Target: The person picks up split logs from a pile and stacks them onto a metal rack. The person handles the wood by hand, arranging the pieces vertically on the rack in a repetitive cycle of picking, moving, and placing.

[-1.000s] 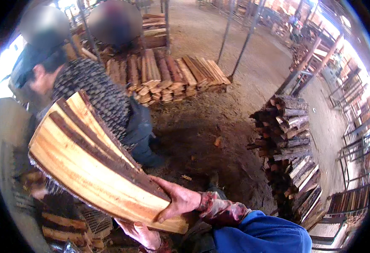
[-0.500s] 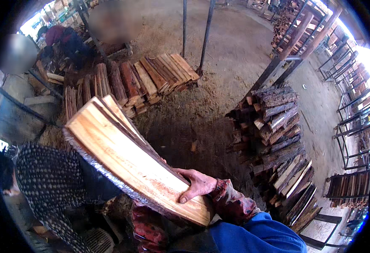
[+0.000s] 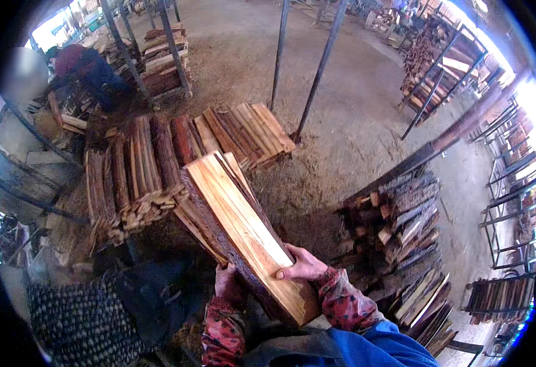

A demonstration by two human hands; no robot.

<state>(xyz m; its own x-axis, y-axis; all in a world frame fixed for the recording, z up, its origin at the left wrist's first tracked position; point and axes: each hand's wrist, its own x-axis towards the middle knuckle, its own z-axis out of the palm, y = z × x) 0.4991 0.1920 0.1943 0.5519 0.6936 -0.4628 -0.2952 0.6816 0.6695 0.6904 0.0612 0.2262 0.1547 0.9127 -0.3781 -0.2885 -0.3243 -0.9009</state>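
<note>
Slabs of split wood (image 3: 243, 232) are now swung round over the near end of the low stacks (image 3: 158, 165), where a second ago they faced a crouching co-worker, so the bundle looks headed for stacking. Right hand (image 3: 301, 267) lies spread on top, left hand (image 3: 228, 284) grips underneath; roughly four slabs, two hands.

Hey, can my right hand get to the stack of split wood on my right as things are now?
Probably not yet. The right hand is clasped over the bundle of planks, with the left hand gripping its underside. The wood stack lies open beyond, with nothing between, but the hand is occupied.
</note>
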